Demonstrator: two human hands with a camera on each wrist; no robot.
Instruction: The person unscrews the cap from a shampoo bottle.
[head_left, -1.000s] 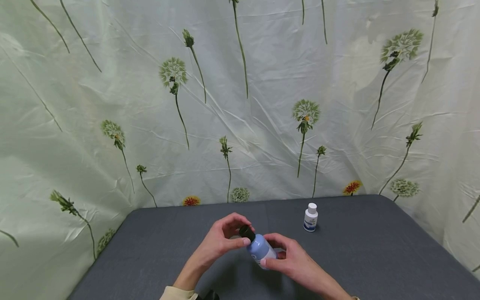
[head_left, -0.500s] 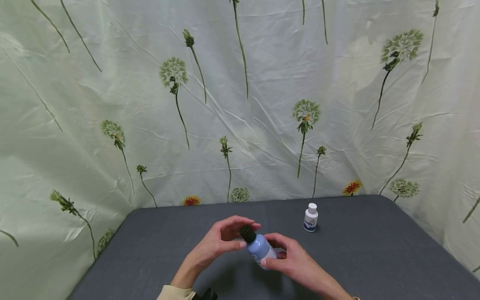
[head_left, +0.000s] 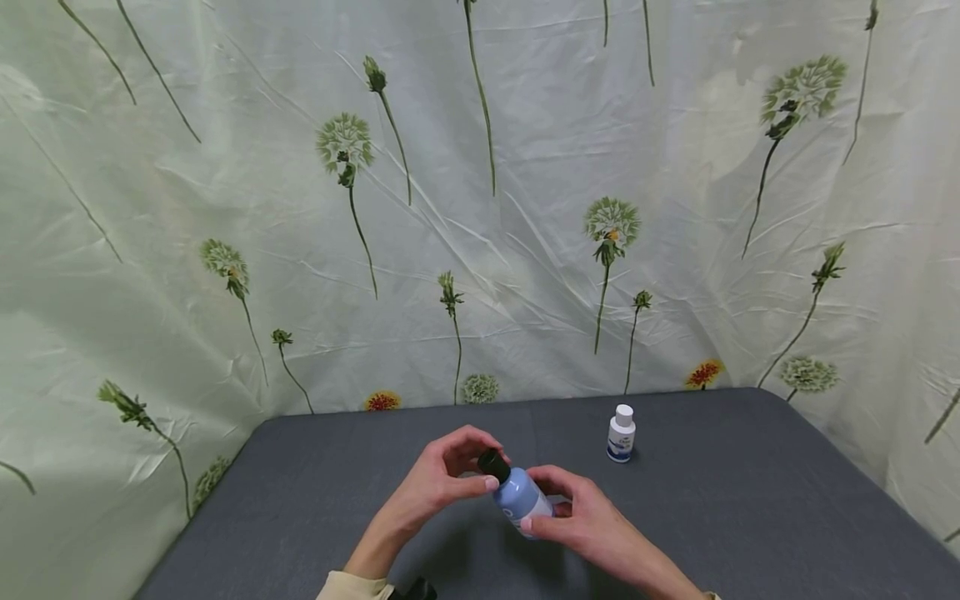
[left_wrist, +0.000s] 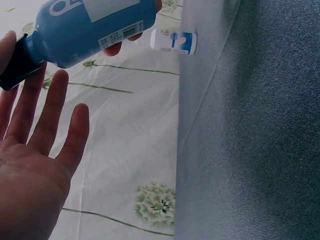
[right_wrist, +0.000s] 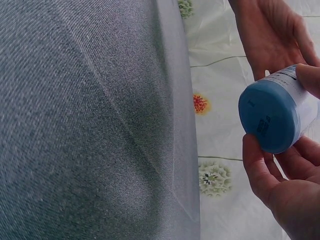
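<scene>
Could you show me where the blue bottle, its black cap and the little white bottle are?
Blue bottle (head_left: 520, 498): head view, on the side of its body.
Black cap (left_wrist: 22, 64): left wrist view, on its side wall.
White bottle (head_left: 621, 441): head view, on the front of its body.

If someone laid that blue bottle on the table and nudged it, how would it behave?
The blue bottle would probably roll if laid on its side, since its body is round. Stood up, its flat-looking base should help it stay steady. It seems fairly stiff: no dent shows where the right hand grips it.
</scene>
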